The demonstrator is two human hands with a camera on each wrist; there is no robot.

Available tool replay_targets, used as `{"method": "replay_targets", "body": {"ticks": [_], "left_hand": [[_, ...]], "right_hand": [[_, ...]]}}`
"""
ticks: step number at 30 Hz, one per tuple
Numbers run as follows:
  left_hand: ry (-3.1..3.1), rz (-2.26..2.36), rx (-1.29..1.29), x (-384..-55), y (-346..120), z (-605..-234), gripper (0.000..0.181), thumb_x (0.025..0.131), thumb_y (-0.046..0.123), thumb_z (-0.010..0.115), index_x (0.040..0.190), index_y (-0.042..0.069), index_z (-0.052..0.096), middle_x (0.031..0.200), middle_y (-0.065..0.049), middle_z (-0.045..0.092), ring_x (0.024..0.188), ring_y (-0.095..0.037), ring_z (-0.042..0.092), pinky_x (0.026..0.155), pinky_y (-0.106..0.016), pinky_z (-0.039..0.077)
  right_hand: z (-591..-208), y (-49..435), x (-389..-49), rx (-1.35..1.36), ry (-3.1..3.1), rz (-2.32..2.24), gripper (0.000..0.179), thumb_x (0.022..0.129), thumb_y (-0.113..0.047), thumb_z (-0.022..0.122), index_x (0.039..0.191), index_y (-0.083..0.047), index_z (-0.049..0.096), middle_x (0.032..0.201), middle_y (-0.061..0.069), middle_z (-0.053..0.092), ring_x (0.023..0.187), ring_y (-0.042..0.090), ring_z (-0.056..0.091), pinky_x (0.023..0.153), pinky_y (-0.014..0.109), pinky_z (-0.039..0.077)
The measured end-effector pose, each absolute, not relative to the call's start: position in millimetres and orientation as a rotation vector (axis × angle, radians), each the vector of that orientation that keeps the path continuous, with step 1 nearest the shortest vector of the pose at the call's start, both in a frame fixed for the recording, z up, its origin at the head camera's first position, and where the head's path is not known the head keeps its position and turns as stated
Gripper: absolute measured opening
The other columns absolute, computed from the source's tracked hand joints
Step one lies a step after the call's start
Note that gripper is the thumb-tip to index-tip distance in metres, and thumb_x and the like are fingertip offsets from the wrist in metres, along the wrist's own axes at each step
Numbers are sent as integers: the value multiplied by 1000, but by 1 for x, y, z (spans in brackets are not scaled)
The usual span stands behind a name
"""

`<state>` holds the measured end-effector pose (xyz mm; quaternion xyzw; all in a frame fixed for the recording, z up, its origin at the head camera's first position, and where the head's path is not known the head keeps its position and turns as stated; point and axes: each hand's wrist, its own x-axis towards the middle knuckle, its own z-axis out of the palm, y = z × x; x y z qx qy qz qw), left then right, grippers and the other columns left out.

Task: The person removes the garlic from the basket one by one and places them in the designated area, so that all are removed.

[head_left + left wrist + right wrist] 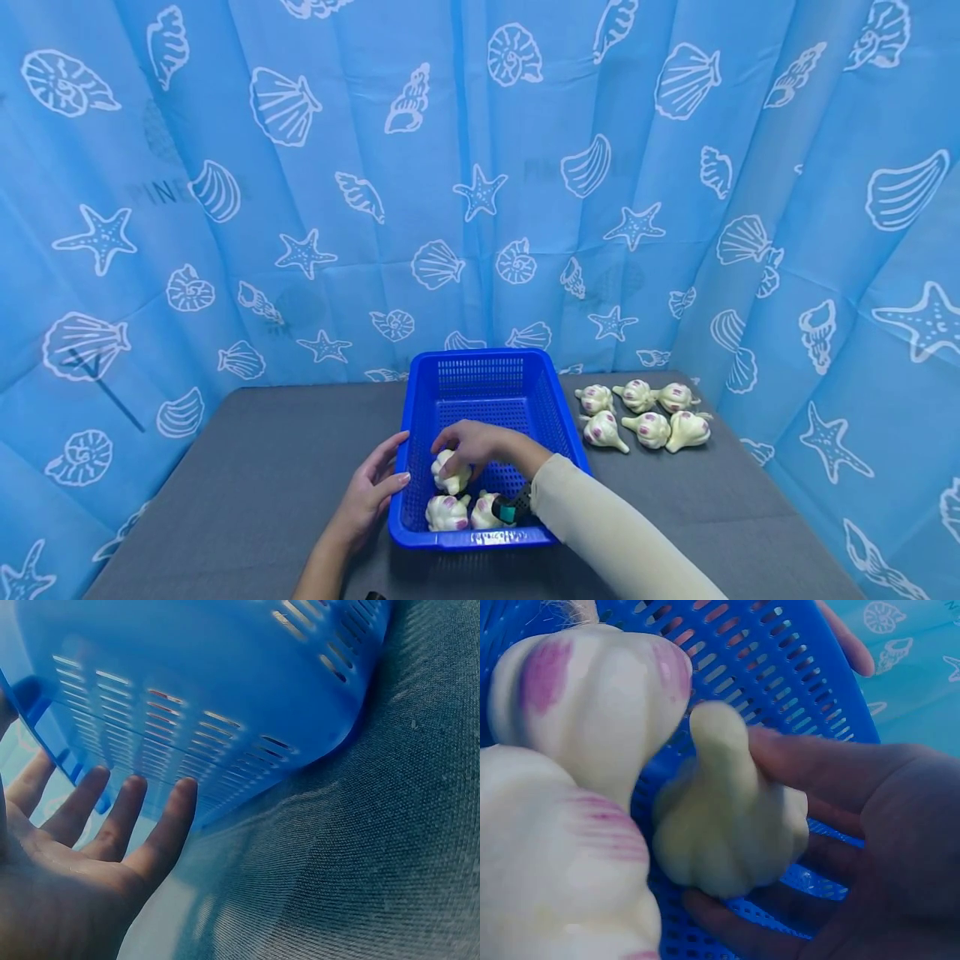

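Note:
In the head view a blue plastic basket [414,400] with slotted walls stands on the table. My right hand [476,442] reaches into it and holds a garlic bulb [452,477] with a pale, purple-marked skin. Seen from the right wrist, the thumb lies at that bulb's neck [721,739] and the fingers curve around its far side. Two more garlic bulbs, one at the near left [447,513] and one beside it [484,510], lie at the basket's near end. My left hand [369,492] touches the basket's left side, its fingers [176,817] spread and fairly straight against the outer wall.
Several garlic bulbs [648,429] lie in two rows on the grey-covered table [300,450], right of the basket. A blue curtain [480,317] with white shell prints hangs behind and along the sides. A dark wrist device [517,505] sits at my right wrist.

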<state>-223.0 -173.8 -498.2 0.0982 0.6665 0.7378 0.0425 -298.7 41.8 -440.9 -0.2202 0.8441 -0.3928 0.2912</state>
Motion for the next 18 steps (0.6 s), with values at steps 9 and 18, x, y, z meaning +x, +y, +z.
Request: {"method": "replay_targets", "body": {"ticks": [9,18], "left_hand": [[2040,2259,304,-223,-174,-499,56,94,16,62,146,22,42,152,-14,33,134,-40,38,98,-55,43],[2049,2263,310,-224,-174,-499,57,94,16,63,146,21,42,151,-14,34,133,-39,39,98,-54,44]], "right_hand": [[-440,47,-307,-590,2426,-1016,28,79,-8,79,105,-9,71,94,2,61,82,19,60,67,45,57],[-436,56,-314,-647,2468,-1125,25,79,-7,79,101,-9,66,92,2,61,79,17,58,63,42,56]]}}
